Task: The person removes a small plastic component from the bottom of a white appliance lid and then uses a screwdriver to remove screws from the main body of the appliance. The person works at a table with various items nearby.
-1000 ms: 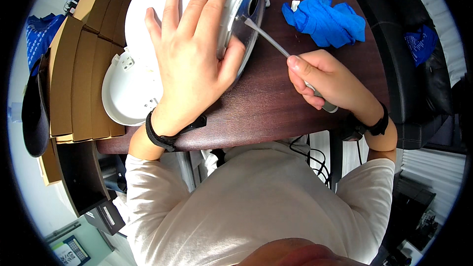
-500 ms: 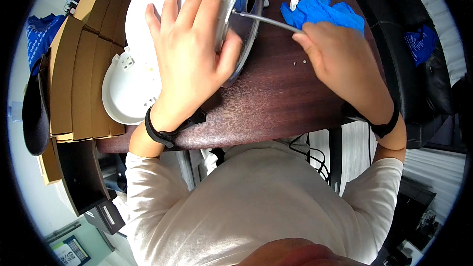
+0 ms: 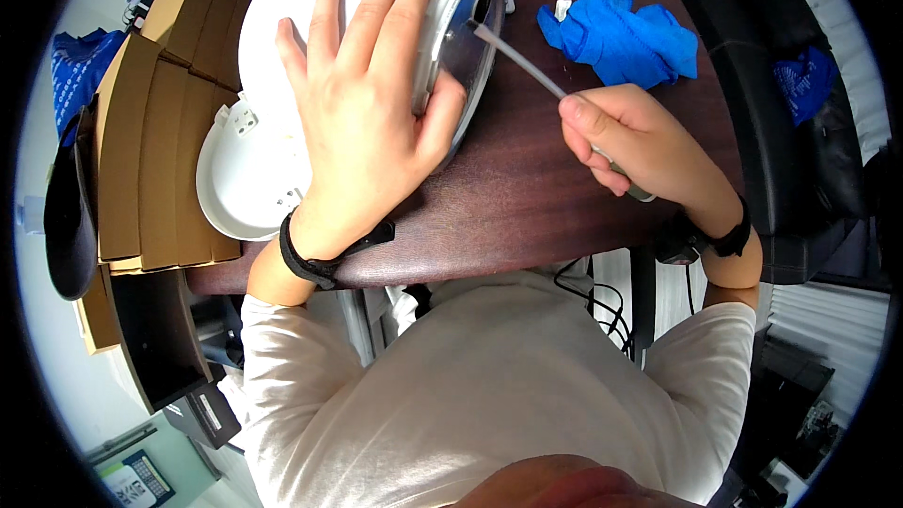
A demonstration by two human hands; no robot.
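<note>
A white rounded appliance [image 3: 268, 28] lies on the table, its round, dark glossy end [image 3: 467, 42] facing right. My left hand [image 3: 367, 66] rests flat on it with fingers spread, thumb at the rim of that end. In my right hand [image 3: 640, 136] is a screwdriver [image 3: 527, 64], its long metal shaft slanting up and left. The tip shows in front of the dark end; I cannot tell whether it touches. A white rounded cover [image 3: 235, 179] sits beside the appliance at the left.
A crumpled blue cloth [image 3: 621, 33] lies on the dark wood table [image 3: 508, 198] at the far right. Cardboard boxes [image 3: 155, 150] line the left side. A black seat [image 3: 785, 160] stands beyond the right edge.
My right hand has come nearer to me, tilting the screwdriver more steeply. The tip has shifted right from the rim. Two small screws on the table are now hidden. My left hand stays put.
</note>
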